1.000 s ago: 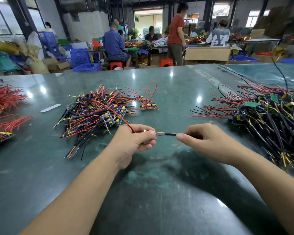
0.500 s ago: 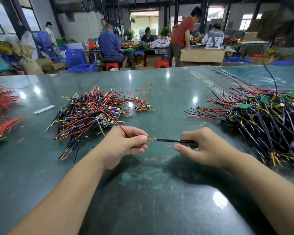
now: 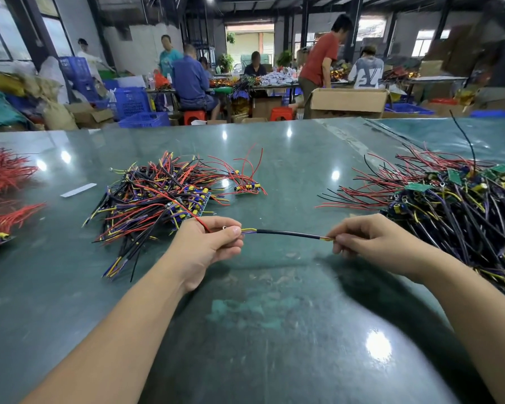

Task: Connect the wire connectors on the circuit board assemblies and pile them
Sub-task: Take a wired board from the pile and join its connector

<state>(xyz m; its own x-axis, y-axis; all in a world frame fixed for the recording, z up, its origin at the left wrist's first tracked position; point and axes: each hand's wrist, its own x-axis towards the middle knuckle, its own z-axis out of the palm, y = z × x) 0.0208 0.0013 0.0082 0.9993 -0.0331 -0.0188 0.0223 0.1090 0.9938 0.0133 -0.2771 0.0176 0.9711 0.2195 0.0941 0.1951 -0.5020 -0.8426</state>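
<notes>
While the left hand [image 3: 207, 246] is pinching one end of a short black-sheathed cable with yellow and purple cores [image 3: 289, 234] and the right hand [image 3: 373, 243] its 3 o'clock end above the green table [image 3: 274, 316], hard tugging is risking a slipped lead, the tangled finished pile of red and black wired boards [image 3: 161, 196] waiting at 10 o'clock.

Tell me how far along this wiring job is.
Done: a pile of assemblies lies left of centre. In hand: the left hand and right hand pinch the ends of a black wire. Left: the bigger heap on the right.
</notes>
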